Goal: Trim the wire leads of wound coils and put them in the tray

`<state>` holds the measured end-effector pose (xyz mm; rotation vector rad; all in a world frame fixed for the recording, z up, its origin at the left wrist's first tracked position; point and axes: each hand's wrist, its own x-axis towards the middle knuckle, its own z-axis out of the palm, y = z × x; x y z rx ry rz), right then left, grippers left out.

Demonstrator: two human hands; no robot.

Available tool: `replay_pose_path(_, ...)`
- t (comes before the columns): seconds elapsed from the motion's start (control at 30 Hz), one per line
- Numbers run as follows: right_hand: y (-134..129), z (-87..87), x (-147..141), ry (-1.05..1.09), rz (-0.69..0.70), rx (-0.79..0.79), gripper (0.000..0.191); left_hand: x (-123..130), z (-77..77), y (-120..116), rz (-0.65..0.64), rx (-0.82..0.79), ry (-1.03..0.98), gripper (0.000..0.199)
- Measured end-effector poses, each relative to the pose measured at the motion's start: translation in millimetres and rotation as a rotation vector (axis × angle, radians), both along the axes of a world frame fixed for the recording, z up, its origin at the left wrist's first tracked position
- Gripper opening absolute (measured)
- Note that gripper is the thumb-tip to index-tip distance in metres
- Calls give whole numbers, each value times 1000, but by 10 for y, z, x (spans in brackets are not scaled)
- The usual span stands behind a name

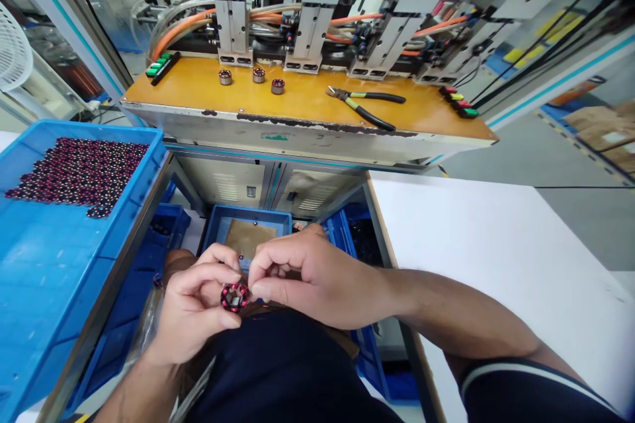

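Note:
My left hand (198,297) holds a small ring-shaped part (235,297) with dark red windings between thumb and fingers, above my lap. Close against its right side is my right hand (307,274), thumb and forefinger pinched together; what they hold, if anything, is too small to make out. Three similar rings, one of them (278,86), stand on the orange machine ledge (307,100) ahead. To their right on the ledge lie cutting pliers (364,104) with black and yellow-green handles, jaws toward the left.
A blue tray (40,264) at the left bears many packed rings (86,168). A white tabletop (476,231) extends at the right. Below, between the tables, sits a blue bin (215,215) with cardboard inside. Metal fixtures (310,26) rise behind the ledge, with button strips at both ends.

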<state>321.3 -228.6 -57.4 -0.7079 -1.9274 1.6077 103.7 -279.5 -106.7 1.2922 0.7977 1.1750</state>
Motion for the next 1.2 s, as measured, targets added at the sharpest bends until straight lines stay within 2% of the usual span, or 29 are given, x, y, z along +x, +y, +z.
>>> replay_pose_path(0.07, -12, -3, 44, -3, 64, 34, 11, 5, 8, -5, 3, -18, -10, 32)
replay_pose_path(0.13, -9, -22, 110, 20, 111, 160, 9, 15, 18, -9, -27, -67, -63, 31)
replay_pose_path(0.2, 17, -60, 165, 48, 31, 394, 4, 28, 28, -7, -78, -126, -149, 32)
replay_pose_path(0.3, 85, -134, 162, 96, -138, 758, 14, 54, 33, 5, -151, -208, -257, 34)
replay_pose_path(0.37, 126, -178, 106, 151, -104, 887, 19, 69, 27, 7, -187, -262, -297, 35)
replay_pose_path(0.43, 152, -205, 37, 207, -70, 944, 20, 76, 15, -2, -203, -314, -315, 35)
replay_pose_path(0.57, 165, -211, -57, 269, -59, 982, 13, 68, -5, -32, -211, -361, -307, 36)
replay_pose_path(0.7, 173, -216, -94, 298, -55, 986, 14, 58, -2, -40, -208, -369, -296, 36)
replay_pose_path(0.9, 120, -310, -141, 343, -147, 922, 10, 67, 17, 1, -178, -301, -248, 32)
replay_pose_path(0.97, 68, -343, -158, 353, -207, 850, 9, 67, 8, 18, -130, -226, -197, 30)
replay_pose_path(1.1, -45, -399, -196, 297, -348, 717, 11, 71, -13, 47, 45, -17, -31, 32)
replay_pose_path(1.2, -89, -447, -212, 275, -417, 737, 10, 78, 27, 62, 137, 9, 59, 44)
